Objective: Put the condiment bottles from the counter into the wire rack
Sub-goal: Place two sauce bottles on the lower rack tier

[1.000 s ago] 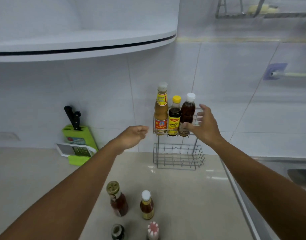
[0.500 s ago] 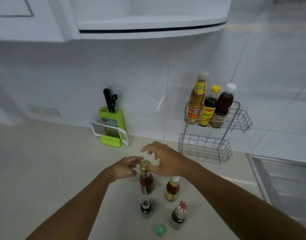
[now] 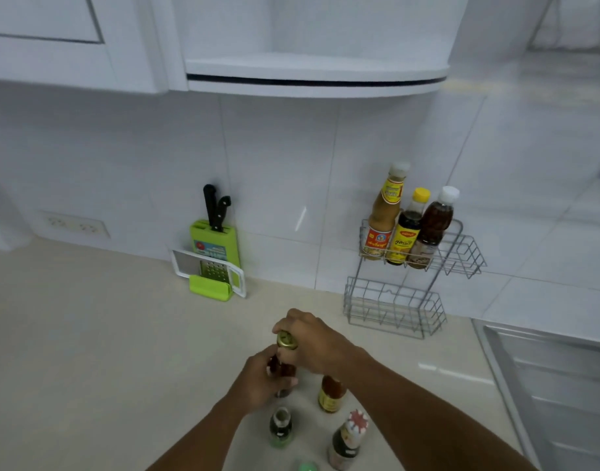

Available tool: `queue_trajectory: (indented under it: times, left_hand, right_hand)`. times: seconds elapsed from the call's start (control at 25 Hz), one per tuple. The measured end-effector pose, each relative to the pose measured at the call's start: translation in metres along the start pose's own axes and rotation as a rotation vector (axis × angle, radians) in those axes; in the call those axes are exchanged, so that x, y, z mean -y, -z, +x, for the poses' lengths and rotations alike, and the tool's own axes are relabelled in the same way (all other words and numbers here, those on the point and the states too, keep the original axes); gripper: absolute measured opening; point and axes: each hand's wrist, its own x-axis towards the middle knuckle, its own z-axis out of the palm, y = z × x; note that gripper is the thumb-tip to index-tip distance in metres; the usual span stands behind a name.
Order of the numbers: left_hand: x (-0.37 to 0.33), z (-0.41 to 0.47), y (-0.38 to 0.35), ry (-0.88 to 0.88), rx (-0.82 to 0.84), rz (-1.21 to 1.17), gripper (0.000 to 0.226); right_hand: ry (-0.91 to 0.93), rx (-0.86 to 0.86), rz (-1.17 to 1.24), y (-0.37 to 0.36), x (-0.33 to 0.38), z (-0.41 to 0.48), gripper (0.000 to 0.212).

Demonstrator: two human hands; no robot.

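A dark red bottle with a gold cap (image 3: 287, 341) stands on the counter, held by both hands. My left hand (image 3: 261, 379) wraps its body. My right hand (image 3: 315, 345) grips its neck just under the cap. Beside it stand an amber bottle (image 3: 330, 394), a small green-based bottle without a cap (image 3: 280, 427) and a bottle with a red-and-white cap (image 3: 347, 440). A green cap (image 3: 307, 466) lies at the bottom edge. The two-tier wire rack (image 3: 458, 256) against the wall holds three bottles (image 3: 407, 229) in its upper basket. Its lower basket (image 3: 393, 307) holds nothing.
A green knife block with a grater (image 3: 215, 256) leans on the tiled wall to the left. A sink (image 3: 546, 385) lies at the right. A curved white shelf (image 3: 315, 76) and cabinets hang overhead. A wall socket (image 3: 75, 226) sits far left.
Both hands came down from the rack to the counter and closed on the gold-capped bottle. The view has swung left and down.
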Motion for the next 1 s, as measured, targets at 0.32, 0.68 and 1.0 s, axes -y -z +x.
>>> queue_trajectory:
  times: [0.32, 0.68, 1.0]
  left_hand:
    - [-0.126, 0.0, 0.034, -0.29, 0.101, -0.212, 0.036]
    - [-0.231, -0.016, 0.005, -0.156, 0.346, -0.082, 0.024]
    - [-0.225, 0.013, -0.06, -0.241, -0.21, 0.27, 0.043]
  right_hand:
    - [0.167, -0.325, 0.342, 0.152, 0.009, -0.05, 0.03]
    - [-0.015, -0.44, 0.014, 0.193, -0.023, -0.095, 0.03]
    - [-0.283, -0.47, 0.414, 0.195, -0.058, -0.087, 0.043]
